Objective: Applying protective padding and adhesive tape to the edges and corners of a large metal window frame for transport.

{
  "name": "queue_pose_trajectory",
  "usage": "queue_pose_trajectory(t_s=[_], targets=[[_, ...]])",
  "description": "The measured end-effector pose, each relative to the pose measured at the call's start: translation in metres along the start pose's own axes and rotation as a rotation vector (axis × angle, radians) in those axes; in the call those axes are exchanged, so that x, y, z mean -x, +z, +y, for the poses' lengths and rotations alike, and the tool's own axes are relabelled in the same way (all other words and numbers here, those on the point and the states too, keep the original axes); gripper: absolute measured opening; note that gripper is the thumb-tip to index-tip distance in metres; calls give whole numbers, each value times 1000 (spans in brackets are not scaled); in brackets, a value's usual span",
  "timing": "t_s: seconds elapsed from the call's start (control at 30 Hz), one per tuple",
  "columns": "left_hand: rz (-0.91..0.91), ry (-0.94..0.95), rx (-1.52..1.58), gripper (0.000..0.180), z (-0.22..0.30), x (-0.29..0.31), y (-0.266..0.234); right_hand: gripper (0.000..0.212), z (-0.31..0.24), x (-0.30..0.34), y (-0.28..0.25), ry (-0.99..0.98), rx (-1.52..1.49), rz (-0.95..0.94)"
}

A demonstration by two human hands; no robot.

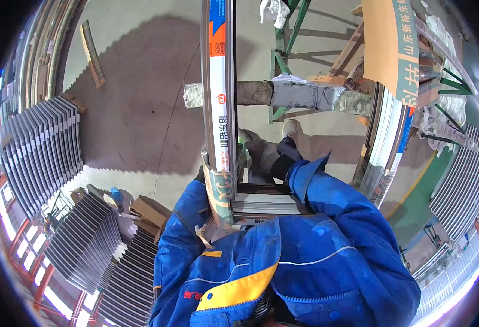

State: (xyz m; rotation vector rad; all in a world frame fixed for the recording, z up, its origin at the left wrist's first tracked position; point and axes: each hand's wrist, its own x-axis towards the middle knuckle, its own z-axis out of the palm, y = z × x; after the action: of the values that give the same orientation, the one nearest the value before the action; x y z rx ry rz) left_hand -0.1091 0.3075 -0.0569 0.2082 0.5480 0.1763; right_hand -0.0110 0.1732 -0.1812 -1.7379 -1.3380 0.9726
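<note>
A long profile (217, 109) with white, blue and orange protective film runs away from my body. It joins a shorter pale crosspiece (266, 204) close to my waist. My left arm comes up along the profile's outer side; only a dark bit of my left hand (200, 174) shows, its fingers hidden behind the profile. Printed wrapping paper (218, 193) covers the profile's near end, with a torn flap beside my left sleeve. My right arm reaches inside the corner, past a black cuff. My right hand (258, 154), seemingly in a grey glove, is near the profile's inner side; its fingers are unclear.
A padded, tape-wrapped beam (299, 95) passes under the profile, with green metal stands (282, 65) beyond. Another film-covered profile (383, 139) and brown wrapping paper (383, 49) lie to the right. Stacked profiles (43, 155) stand at left, a wooden strip (91, 53) on the floor.
</note>
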Motion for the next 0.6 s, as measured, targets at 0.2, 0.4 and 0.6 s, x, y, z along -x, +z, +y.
queue_pose_trajectory(t_s=[0.2,0.4,0.6], targets=[[34,27,-50,32,2,15,-14,88,-3,-3,-62,-128,21,-141],[55,-42,-62,33,-5,143,-48,48,-22,-17,-96,227,-626,-64],[96,-68,-87,33,-3,-3,-53,47,-6,-38,-65,127,-633,-272]])
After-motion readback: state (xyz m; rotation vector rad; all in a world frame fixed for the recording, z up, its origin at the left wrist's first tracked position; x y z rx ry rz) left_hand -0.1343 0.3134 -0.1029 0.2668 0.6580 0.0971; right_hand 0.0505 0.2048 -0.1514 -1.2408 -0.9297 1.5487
